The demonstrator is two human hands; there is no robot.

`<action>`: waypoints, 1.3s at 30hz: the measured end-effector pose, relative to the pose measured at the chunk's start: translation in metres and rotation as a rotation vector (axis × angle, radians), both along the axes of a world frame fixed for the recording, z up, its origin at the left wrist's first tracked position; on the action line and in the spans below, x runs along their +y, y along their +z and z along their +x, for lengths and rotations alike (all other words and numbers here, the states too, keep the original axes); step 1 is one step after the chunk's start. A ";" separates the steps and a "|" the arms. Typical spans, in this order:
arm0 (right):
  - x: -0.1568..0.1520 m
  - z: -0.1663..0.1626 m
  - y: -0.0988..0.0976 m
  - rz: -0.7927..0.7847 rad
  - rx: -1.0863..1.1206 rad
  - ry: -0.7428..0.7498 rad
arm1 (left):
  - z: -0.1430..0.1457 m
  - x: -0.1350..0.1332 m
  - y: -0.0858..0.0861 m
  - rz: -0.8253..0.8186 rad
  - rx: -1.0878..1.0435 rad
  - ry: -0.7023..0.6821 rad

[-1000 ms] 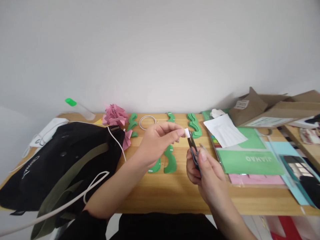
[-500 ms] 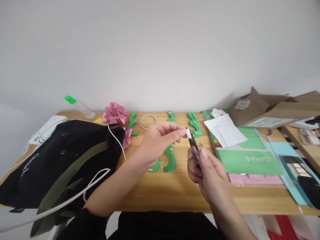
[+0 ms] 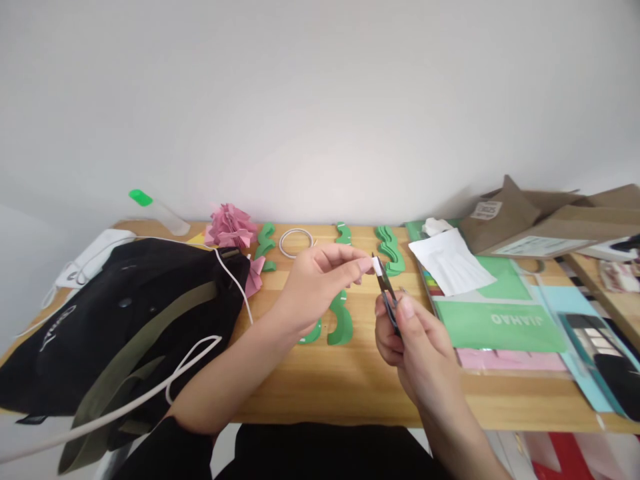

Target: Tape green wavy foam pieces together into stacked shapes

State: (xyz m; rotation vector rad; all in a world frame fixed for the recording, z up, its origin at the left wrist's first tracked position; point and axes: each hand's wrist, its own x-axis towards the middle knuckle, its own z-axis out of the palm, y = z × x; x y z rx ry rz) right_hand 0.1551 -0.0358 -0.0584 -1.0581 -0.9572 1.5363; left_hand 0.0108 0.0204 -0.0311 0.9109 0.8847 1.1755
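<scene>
My left hand [image 3: 327, 277] pinches a small white strip [image 3: 377, 266] between thumb and fingertips, above the middle of the table. Dark scissors [image 3: 387, 293] are gripped in my right hand [image 3: 413, 337], with their blades pointing up and to the left. The strip lies at the blades, near their tips. Below and behind my hands, wavy green paper pieces [image 3: 341, 320] rest on the wood, some carrying small white patches. A stack of similar green pieces [image 3: 390, 251] sits just beyond the scissors. My left hand partly hides one green piece.
A black bag [image 3: 165, 287] with a white cable covers the left side. Behind it are a pink paper flower [image 3: 231, 227] and a green-capped bottle [image 3: 160, 212]. On the right lie a green packet [image 3: 500, 323], a white tissue [image 3: 453, 261] and a cardboard box [image 3: 545, 220].
The scissor blades look closer together around the white strip. Both hands stay in nearly the same place.
</scene>
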 end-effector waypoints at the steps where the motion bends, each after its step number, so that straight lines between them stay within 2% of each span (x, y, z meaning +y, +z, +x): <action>1: 0.000 0.000 0.000 -0.001 0.000 0.001 | 0.000 0.000 0.000 -0.002 0.002 0.007; 39: 0.004 -0.003 -0.002 -0.039 -0.034 -0.006 | 0.002 -0.002 0.002 -0.042 0.017 0.066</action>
